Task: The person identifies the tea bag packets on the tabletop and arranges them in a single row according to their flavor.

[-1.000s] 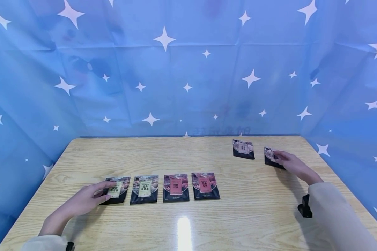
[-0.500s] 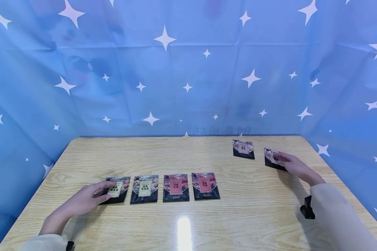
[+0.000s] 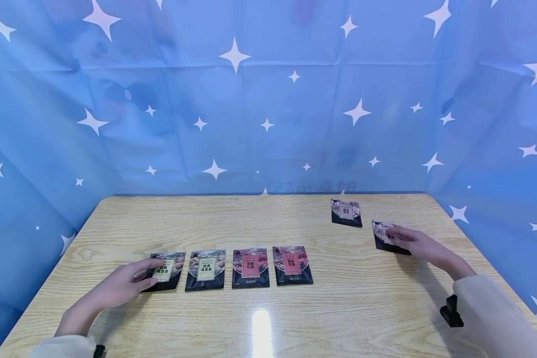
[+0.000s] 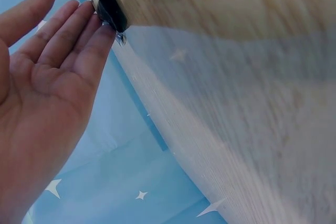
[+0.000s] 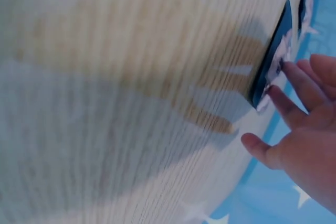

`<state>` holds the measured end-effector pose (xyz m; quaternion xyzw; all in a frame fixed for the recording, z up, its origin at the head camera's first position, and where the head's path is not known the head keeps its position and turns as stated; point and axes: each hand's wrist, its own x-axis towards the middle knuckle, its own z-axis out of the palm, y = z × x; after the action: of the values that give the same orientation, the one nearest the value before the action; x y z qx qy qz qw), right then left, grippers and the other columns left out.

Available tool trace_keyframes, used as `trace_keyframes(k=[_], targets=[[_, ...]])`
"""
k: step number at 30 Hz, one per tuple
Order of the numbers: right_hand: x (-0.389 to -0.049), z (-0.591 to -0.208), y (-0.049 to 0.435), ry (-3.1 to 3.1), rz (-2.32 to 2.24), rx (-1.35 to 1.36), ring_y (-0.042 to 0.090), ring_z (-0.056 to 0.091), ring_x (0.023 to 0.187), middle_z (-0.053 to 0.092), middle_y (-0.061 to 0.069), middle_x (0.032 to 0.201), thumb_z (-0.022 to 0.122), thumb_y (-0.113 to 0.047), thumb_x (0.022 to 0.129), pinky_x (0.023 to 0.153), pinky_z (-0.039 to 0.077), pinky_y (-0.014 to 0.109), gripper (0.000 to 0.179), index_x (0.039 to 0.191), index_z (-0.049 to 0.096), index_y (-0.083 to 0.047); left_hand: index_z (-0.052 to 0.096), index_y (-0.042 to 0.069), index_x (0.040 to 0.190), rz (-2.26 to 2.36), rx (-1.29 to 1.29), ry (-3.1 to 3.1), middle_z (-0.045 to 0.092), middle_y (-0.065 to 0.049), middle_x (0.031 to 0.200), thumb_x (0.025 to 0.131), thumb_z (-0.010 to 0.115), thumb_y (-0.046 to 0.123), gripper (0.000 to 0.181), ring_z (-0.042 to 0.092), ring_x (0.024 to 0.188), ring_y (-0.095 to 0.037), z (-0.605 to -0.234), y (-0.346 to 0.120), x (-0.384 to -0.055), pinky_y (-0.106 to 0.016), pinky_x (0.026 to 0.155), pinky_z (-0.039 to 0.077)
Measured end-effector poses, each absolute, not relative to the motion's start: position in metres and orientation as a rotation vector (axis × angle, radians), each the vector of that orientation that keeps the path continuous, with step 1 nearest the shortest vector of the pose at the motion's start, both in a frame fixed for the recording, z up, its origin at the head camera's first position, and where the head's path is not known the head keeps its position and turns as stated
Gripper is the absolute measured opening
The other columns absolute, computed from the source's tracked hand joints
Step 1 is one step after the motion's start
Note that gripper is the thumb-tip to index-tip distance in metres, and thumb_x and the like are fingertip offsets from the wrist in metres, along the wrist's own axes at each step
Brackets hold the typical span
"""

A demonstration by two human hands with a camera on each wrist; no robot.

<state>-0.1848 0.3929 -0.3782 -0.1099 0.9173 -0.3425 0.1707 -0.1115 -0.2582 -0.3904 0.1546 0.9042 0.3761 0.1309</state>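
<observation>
Near the table's left side, my left hand [image 3: 116,286] rests its fingertips on a green-labelled tea sachet [image 3: 175,272]. In the left wrist view the fingers are nearly straight and the thumb stands apart from the dark sachet [image 4: 107,1]. At the right, my right hand [image 3: 427,247] touches a purple-labelled tea sachet [image 3: 382,243] with its fingertips, covering part of the label. The right wrist view shows these fingers extended on the sachet [image 5: 272,61], the thumb held away. Another purple-labelled sachet [image 3: 346,213] lies to its left, farther back.
A second green-labelled sachet [image 3: 206,271] and two red-labelled sachets [image 3: 250,268] continue the front row, side by side with small gaps. The wooden table [image 3: 331,318] ends at a blue star-patterned cloth [image 3: 268,99] behind it and at the sides.
My right hand has slid the right purple-labelled sachet toward me and slightly left. My left hand and the other sachets stay where they were.
</observation>
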Motion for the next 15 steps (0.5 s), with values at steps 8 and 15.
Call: trace_keyframes(k=[8,15], targets=[[-0.169,-0.377,0.381,2.576,-0.951,-0.415,0.055,0.017,0.125,0.015,0.038,0.139,0.038,-0.009,0.099,0.096,0.028,0.060,0.043,0.136,0.032,0.011,0.049,0.000,0.129,1.093,0.453,2.630,0.042,-0.027,0.131,0.091,0.057,0.016,0.043,0.037,0.120,-0.047,-0.390,-0.258,-0.111,-0.052,0.088,0.044],[-0.159,-0.375,0.364,2.512,-0.961,-0.513,0.054,0.013,0.126,0.016,0.037,0.140,0.039,-0.011,0.099,0.096,0.036,0.048,0.043,0.137,0.033,0.009,0.048,-0.001,0.129,1.090,0.463,2.630,0.043,-0.027,0.131,0.091,0.057,0.016,0.043,0.037,0.120,-0.046,-0.390,-0.258,-0.111,-0.050,0.089,0.044]])
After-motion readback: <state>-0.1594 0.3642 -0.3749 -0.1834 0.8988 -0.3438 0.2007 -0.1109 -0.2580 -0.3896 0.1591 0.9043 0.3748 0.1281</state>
